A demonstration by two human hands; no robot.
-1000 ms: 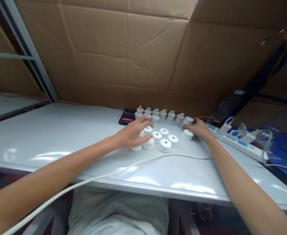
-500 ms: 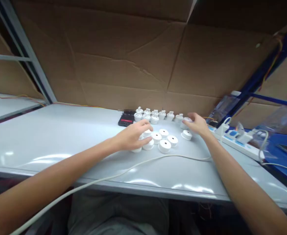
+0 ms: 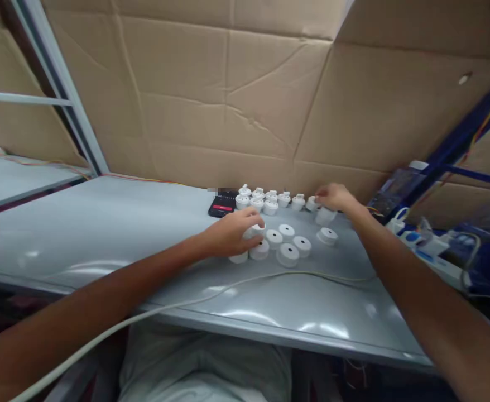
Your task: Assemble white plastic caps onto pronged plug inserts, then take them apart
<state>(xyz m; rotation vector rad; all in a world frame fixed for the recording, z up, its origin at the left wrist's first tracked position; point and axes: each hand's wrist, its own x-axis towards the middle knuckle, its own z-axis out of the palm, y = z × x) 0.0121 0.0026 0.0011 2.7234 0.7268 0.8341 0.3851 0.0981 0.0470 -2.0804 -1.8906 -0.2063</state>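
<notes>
White cap (image 3: 325, 216) at one o'clock: your right hand (image 3: 337, 197) has shifted above it, nearer the cups (image 3: 284, 200), fingers nearly pinched, grip unclear. Your left hand (image 3: 233, 234) stays half-open by nearer caps (image 3: 259, 250) at twelve.

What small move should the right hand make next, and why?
I'd probably steady the right hand and check its fingertips: they sit close above the white cup near the rear row's right end, too blurred to show whether they hold anything.

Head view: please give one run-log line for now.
left hand: at white discs | right hand: over blurred white piece | phone: beside white fittings
</notes>
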